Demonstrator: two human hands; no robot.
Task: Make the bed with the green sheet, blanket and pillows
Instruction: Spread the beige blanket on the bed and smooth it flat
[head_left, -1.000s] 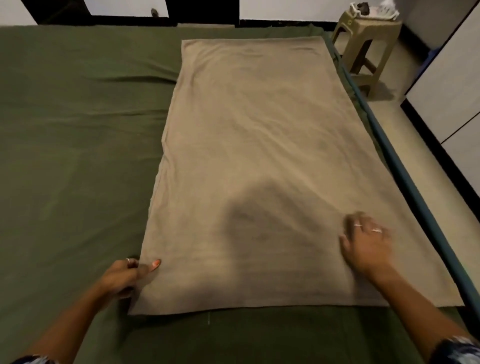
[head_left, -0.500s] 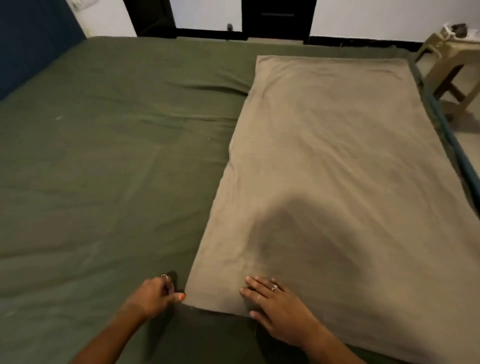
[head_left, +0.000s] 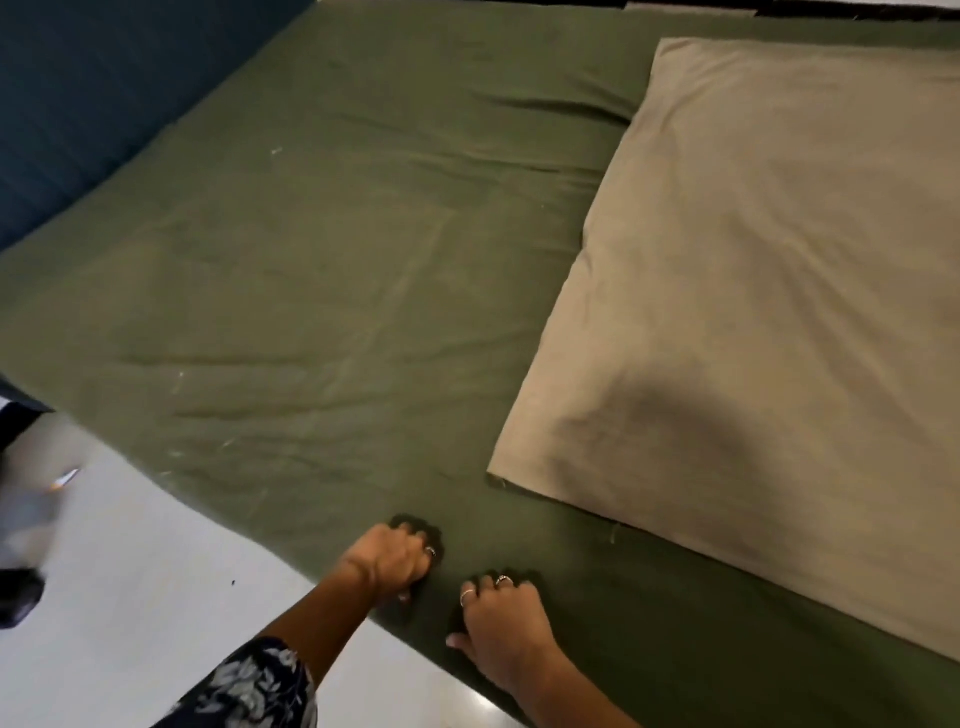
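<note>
Gripping green sheet (head_left: 322, 270) at btm centre, left hand (head_left: 390, 560) & right hand (head_left: 501, 621) both curled into fabric, tan blanket (head_left: 769, 332) flat at right.

no readable text, labels or numbers

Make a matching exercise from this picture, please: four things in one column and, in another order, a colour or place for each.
Things:
1. sheet
2. blanket
3. floor
4. left hand

Descriptions:
A. tan, lying flat on the right part of the bed
B. pale and shiny, beside the bed
C. dark green, spread over the whole bed
D. fingers curled into the sheet near the bed's edge

Pairs: 1-C, 2-A, 3-B, 4-D
</note>
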